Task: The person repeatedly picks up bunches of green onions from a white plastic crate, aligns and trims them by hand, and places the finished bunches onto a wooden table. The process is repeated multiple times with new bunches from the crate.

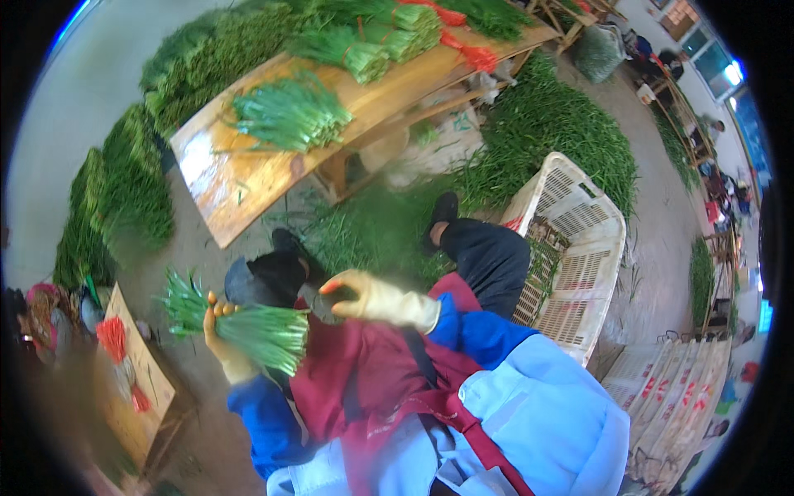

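Observation:
My left hand [226, 338], in a pale rubber glove, is closed around a bunch of long green leafy stalks [263, 335], perhaps garlic chives; the pale cut ends point toward my right hand. My right hand [363, 301], gloved too, is held above my lap with thumb and fingers apart and nothing between them. On the wooden table [260, 186] before me lies a loose bundle of the same greens [291, 115]. Farther along it are tied bundles [366, 59] and red ties [477, 57].
A white plastic crate [574, 266] stands beside my leg, some greens inside. Cut greens [552, 124] are heaped on the floor. Stacked greens [211, 68] stand behind the table. Another wooden table [146, 397] with red ties is at the left. Several people are in the background.

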Demonstrator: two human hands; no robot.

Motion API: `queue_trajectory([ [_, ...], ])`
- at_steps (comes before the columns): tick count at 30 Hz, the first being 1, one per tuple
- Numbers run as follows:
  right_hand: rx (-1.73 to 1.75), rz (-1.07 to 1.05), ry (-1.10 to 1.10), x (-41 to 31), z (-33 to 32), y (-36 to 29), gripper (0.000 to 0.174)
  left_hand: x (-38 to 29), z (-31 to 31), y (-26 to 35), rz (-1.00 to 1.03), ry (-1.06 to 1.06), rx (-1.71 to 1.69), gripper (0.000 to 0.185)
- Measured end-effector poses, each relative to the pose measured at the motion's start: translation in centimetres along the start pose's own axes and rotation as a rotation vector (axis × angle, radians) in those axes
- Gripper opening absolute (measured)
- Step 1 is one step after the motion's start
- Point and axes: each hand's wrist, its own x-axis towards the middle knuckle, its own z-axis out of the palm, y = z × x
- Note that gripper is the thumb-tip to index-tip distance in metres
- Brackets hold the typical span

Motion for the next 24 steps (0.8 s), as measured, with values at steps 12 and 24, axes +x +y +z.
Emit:
queue_trajectory([
  [12,0.239,0.137,-0.102,2.3,4.3,-1.6,0.036,-0.5,0.6,-0.4,0.031,0.071,0.111,0.033],
  [24,0.224,0.194,-0.049,2.1,4.5,-2.6,0.027,-0.2,0.0,-0.3,0.022,0.056,0.102,0.035],
])
